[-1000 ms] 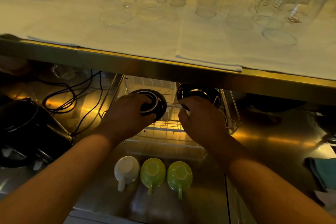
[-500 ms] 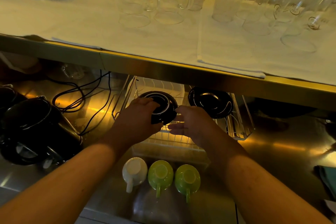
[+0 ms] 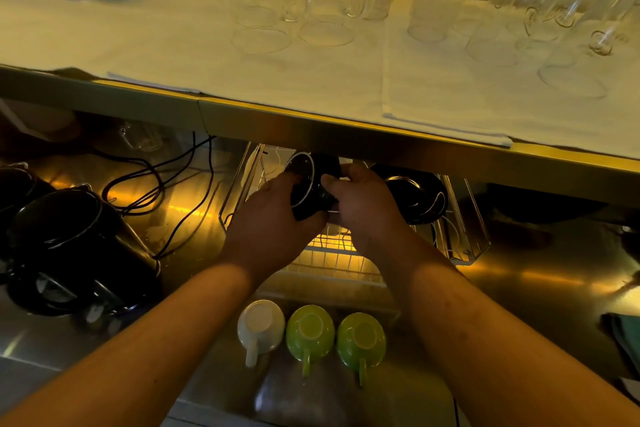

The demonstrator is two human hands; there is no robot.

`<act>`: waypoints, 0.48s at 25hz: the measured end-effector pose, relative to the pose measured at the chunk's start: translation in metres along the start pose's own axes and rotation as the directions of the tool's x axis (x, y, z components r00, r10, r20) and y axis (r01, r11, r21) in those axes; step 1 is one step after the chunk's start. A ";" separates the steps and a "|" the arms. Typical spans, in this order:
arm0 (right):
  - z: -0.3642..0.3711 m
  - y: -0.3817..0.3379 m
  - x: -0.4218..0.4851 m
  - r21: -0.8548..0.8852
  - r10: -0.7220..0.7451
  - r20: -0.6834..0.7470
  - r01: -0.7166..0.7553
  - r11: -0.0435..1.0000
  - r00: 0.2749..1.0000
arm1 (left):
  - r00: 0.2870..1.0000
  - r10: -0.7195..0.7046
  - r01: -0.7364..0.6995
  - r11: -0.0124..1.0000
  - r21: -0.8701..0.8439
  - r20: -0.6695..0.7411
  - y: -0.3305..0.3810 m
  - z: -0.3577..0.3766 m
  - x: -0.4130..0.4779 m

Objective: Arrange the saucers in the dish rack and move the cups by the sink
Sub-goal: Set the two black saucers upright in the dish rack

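A black saucer [image 3: 308, 184] with a thin pale ring near its rim is standing tilted on edge above the wire dish rack [image 3: 332, 260], its glossy face turning toward ten o'clock. The left hand [image 3: 270, 229] is gripping it from seven o'clock and the right hand [image 3: 367, 208] from four o'clock, the fingers [image 3: 287, 180] of both curling onto its rim. A second saucer [image 3: 415, 198] is leaning in the rack at three o'clock of it. At six o'clock, a white cup [image 3: 259, 326] and two green cups [image 3: 310, 329] are sitting upside down in a row on the steel bench [image 3: 536, 288]. A black kettle [image 3: 69, 236] and cables [image 3: 156, 177] are lying at nine o'clock. A shelf [image 3: 311, 135] is hanging over the rack, carrying glasses [image 3: 263, 3] on a pale towel [image 3: 173, 45].
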State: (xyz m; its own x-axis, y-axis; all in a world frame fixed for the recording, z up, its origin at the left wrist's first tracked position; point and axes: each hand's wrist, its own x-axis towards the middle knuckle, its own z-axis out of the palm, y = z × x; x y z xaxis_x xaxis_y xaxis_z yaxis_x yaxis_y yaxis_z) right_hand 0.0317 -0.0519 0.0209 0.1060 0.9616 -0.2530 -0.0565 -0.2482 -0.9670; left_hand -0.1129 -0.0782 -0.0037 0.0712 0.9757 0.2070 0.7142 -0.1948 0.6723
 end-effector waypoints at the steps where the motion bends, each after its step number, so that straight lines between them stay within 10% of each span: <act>1: 0.001 -0.002 0.000 -0.064 -0.068 -0.005 0.067 0.996 0.998 | 0.998 -0.057 0.058 0.996 -0.074 0.004 0.002 -0.001 0.000; 4: 0.001 -0.003 -0.003 -0.411 -0.360 0.036 0.342 0.845 0.932 | 0.962 -0.244 0.272 0.865 -0.421 0.119 0.008 -0.006 0.003; 7: 0.002 0.003 -0.007 -0.691 -0.649 0.181 0.565 0.451 0.739 | 0.898 -0.292 0.438 0.547 -0.713 0.328 0.010 -0.009 0.006; 12: -0.001 0.011 -0.001 -0.808 -0.638 0.479 0.587 -0.052 0.603 | 0.848 -0.207 0.521 0.151 -0.840 0.488 0.005 -0.007 0.007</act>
State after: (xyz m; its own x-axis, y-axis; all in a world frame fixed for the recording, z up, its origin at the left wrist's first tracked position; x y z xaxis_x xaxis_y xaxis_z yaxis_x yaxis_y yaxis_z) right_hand 0.0316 -0.0554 0.0106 -0.3759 0.7940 0.4778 0.8673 0.4830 -0.1204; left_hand -0.1136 -0.0733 0.0061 0.2531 0.9163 -0.3105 -0.4399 0.3948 0.8066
